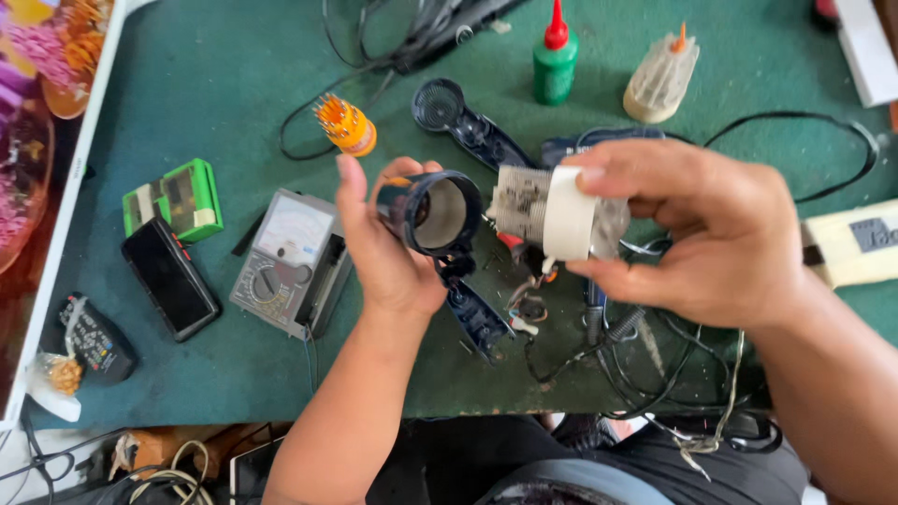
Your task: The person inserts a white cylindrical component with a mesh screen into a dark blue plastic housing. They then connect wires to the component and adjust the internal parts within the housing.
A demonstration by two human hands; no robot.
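While both hands hover above the green felt-like tabletop (234, 93), each is clamped on a separate part of a taken-apart hair dryer. The left hand (383, 252) grips a glossy dark blue plastic half-shell with a round barrel opening (435, 213), thumb on one side and fingers curled round the other; the smooth pale inside of the barrel faces the camera, and the shell's handle part hangs down toward the table. The right hand (702, 229) pinches a cylindrical heating core wrapped in a white band (557, 215), its exposed end showing fine grey wire coils on a dusty, mica-like frame. The two parts sit just beside each other, apart by a narrow gap, and thin wires trail from the core down to a tangle of black cable (655, 355) on the table.

Behind the hands lies the other dark blue shell half with a round grille end (458, 122). Farther back stand a green squeeze bottle with a red pointed nozzle (555, 56) and a ribbed, cream plastic holder with an orange tip (662, 75). An orange holder bristling with screwdriver bits (344, 124) stands near the left hand's fingertips. To the left rest a grey analogue multimeter with a dial (285, 262), a black slab-shaped phone (170, 278) and a small green boxy device (176, 198).
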